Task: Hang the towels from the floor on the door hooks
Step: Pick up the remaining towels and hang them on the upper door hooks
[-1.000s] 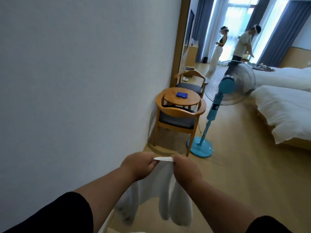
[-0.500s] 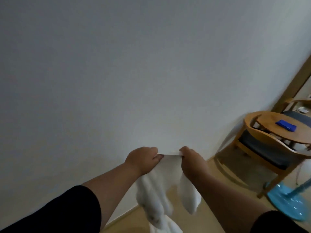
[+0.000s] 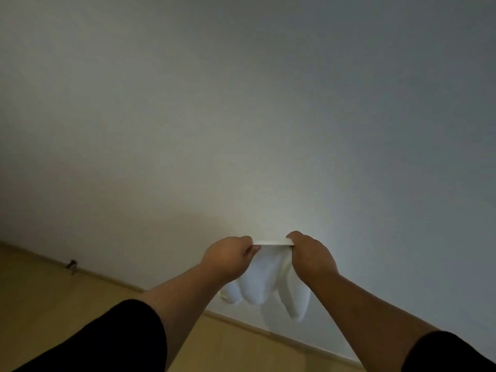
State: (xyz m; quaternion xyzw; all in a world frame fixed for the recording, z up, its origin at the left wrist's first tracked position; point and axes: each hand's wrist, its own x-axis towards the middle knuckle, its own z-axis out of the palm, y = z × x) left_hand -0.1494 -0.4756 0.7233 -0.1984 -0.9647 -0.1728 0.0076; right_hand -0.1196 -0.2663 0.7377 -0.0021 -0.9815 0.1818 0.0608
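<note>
Chair and table having swung out of view, left hand [image 3: 228, 257] and right hand [image 3: 311, 256] are pinching a white towel [image 3: 264, 283], top edge stretched level, folds hanging down.

wall [image 3: 241, 103]: plain white, filled most of the view
floor [image 3: 40, 296]: wooden, at 7 to 5 o'clock
small dark object [image 3: 72, 264]: at 8 o'clock, by the wall base, unclear

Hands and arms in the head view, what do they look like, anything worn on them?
Both hands, left hand and right hand, are bare: no gloves, and no rings, watch or bracelet show. Both forearms are uncovered. Each upper arm wears a short black sleeve, the left sleeve and the right sleeve, plain with no visible print or markings. Lighting is dim, so fine detail is hard to tell.
</note>
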